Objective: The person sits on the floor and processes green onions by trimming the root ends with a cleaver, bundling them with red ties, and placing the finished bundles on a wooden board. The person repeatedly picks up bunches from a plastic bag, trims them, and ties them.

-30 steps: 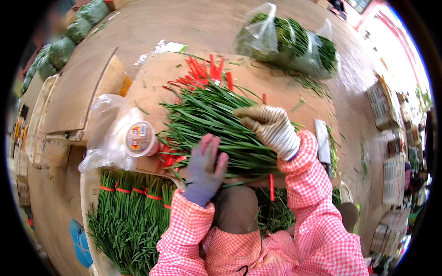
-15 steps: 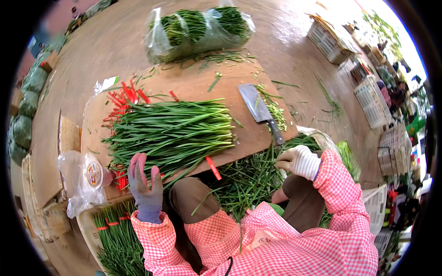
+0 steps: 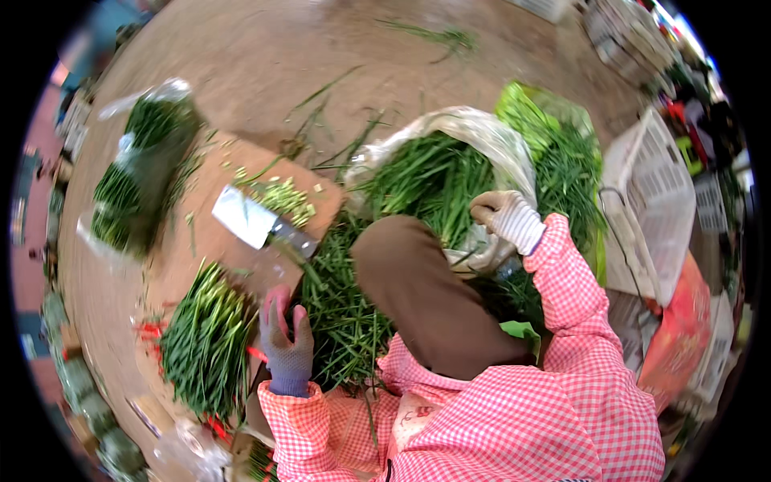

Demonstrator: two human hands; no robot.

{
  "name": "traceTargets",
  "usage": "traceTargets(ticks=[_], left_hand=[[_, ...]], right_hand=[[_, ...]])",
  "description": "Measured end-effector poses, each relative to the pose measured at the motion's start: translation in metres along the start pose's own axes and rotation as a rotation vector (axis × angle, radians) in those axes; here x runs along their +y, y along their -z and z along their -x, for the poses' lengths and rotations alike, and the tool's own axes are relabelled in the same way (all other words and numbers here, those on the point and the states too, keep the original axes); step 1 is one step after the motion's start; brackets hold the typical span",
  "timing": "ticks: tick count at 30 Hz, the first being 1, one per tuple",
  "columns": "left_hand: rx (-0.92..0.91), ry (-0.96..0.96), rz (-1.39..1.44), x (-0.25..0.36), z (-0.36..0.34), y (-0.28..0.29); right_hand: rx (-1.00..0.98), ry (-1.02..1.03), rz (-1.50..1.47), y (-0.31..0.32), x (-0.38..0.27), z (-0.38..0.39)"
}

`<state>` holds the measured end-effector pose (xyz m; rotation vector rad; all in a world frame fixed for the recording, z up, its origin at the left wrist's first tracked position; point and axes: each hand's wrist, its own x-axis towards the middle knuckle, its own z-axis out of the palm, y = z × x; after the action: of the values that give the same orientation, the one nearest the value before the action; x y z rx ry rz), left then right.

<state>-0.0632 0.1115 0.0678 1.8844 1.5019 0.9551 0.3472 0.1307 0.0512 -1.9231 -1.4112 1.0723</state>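
Right now: left hand (image 3: 285, 341), grey-purple glove w/ pink fingertips, rests flat at the near edge of the wooden cutting board (image 3: 209, 241), fingers spread a bit, pinching nothing. It sits between the bundle of green chives (image 3: 205, 341) on the board and the loose chives (image 3: 345, 313) piled by the knee. Can't tell if the fingertips actually press the board or the stalks.

Right hand (image 3: 502, 217), beige knit glove, is curled shut on the edge of a clear plastic bag (image 3: 474, 132) full of chives, at the bag's near side, over to the person's right. Grip looks like a closed fist on the plastic; thumb hidden.

Cleaver (image 3: 261, 225) lies flat on the board, blade toward far-left, handle pointing at the left hand, not touched. Chopped green bits (image 3: 281, 197) just beyond the blade. Red rubber bands (image 3: 148, 329) scattered at the board's left edge. Another bagged chive bundle (image 3: 140, 173) on the floor far-left. White plastic crate (image 3: 654, 201) stands right of the bag. Brown trouser knee (image 3: 414, 285) between both hands.
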Motion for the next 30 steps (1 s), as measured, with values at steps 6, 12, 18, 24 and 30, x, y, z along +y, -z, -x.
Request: traceTargets(ticks=[6,12,18,24,30], left_hand=[[-0.293,0.219,0.339,-0.021,-0.060,-0.104],[-0.461,0.763,0.691,-0.007,-0.115,-0.170],[-0.757,0.919,0.704,-0.012,-0.155,-0.255],[-0.847,0.981,0.718,-0.085,-0.114,-0.337],[-1.289,0.204,-0.362,-0.056,-0.109,-0.373]], right_hand=[[-0.042,-0.108,0.252,-0.018,0.112,-0.001],[-0.086,-0.204,0.114,-0.045,0.138,-0.031],[-0.193,-0.126,0.085,-0.094,0.158,-0.061],[-0.222,-0.339,0.130,-0.083,0.227,-0.011],[-0.235,-0.346,0.128,-0.082,0.211,-0.020]])
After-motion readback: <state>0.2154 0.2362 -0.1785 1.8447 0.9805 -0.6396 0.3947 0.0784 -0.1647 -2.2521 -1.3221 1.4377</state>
